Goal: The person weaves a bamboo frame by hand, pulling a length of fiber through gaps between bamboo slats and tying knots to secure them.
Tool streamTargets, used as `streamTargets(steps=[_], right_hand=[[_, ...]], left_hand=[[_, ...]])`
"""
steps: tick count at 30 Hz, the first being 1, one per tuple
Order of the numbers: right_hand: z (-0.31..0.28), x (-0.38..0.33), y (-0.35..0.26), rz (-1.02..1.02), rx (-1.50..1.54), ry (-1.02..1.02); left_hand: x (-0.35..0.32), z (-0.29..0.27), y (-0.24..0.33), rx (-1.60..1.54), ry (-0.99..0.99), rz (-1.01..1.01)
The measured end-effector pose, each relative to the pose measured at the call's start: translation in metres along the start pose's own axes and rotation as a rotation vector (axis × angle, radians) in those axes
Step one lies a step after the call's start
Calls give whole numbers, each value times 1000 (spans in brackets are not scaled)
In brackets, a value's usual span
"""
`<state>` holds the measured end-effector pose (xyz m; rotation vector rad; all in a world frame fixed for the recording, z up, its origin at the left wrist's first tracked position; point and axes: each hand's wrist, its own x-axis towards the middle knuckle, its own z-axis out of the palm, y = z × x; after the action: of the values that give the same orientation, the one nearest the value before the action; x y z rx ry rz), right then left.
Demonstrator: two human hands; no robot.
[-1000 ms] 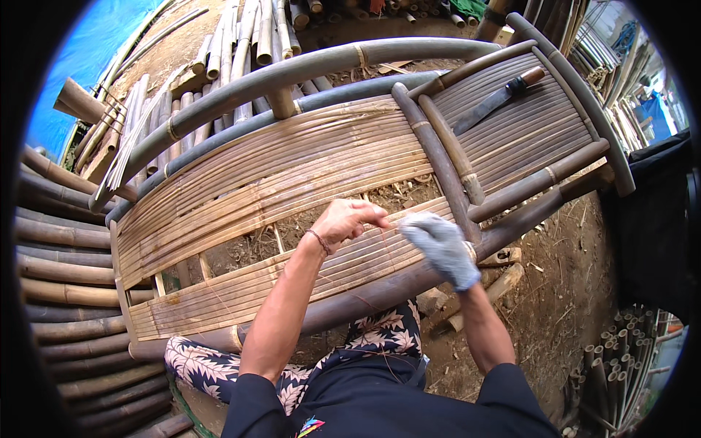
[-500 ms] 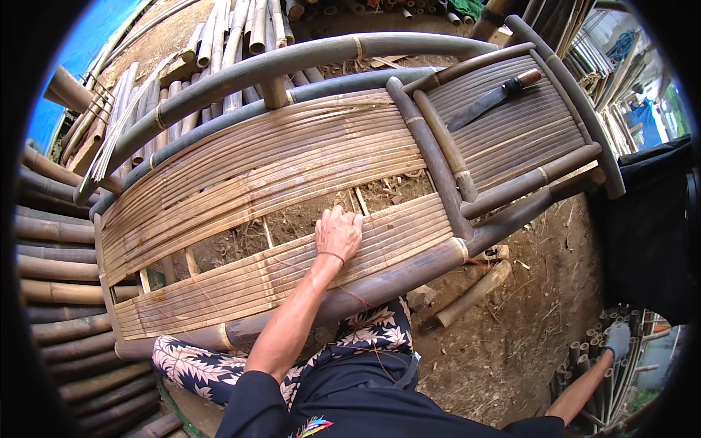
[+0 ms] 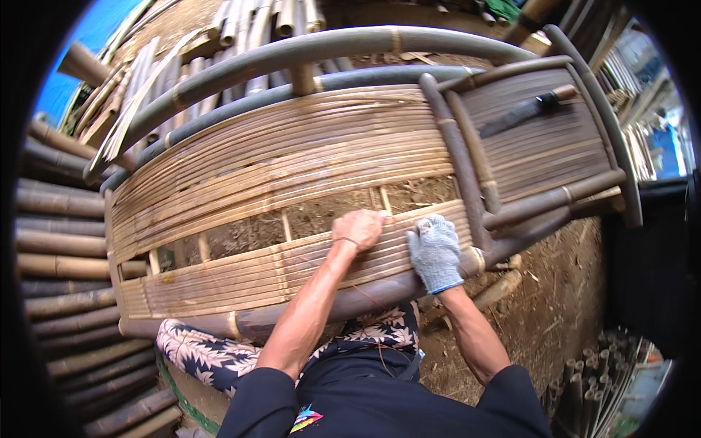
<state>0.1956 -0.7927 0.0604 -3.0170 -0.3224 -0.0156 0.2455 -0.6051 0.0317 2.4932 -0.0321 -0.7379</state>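
Bamboo slat panel (image 3: 292, 263) is lying on the frame just ahead of our knees. We're pressing both hands flat on its near strip: bare left hand (image 3: 358, 230), fingers curled over the edge; gloved right hand (image 3: 436, 252) beside it. Knife (image 3: 527, 109) is resting farther right.

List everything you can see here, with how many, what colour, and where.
Bamboo bench frame with slatted seat: one, tan slats, grey-brown poles, centre.
Gap in the slats: one, soil showing through, mid-seat.
Dark-bladed knife with brown handle: one, lying on the right slat panel.
Stacked bamboo poles: many, brown, left edge.
Loose bamboo slats and poles: many, pale tan, top.
Bundle of cut bamboo sticks: one, lower right.
Blue sheet: one, top left.
Floral-patterned trousers: one leg, bottom.
Left hand: bare, gripping the slats' edge.
Right hand: grey knit glove, on the slats.
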Motion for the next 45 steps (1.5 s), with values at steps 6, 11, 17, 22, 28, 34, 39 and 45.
streamTargets(steps=[6,11,17,22,28,34,39,45], right_hand=[[-64,19,26,-18,555,-752],[-121,49,38,-87,1409,-159],[-117,89,67,-14,325,-328],[-38,-18,66,-729,155,-442],[-47,-27,54,-447,558,-506],[-50,-33,86,-126,448,-604],[-80,-42,84,584,1123,-181],[-82,-103,120,493,-189,332]], left_hand=[[-2,-3,-6,-121,-3,1],[-3,-4,-6,-150,-9,-8],[-9,-11,3,-146,36,-32],[-8,16,-5,-54,397,120],[-10,26,-17,-4,517,174],[-16,22,-12,-114,510,257],[-60,-1,-56,-114,473,697],[-131,2,-66,266,394,792]])
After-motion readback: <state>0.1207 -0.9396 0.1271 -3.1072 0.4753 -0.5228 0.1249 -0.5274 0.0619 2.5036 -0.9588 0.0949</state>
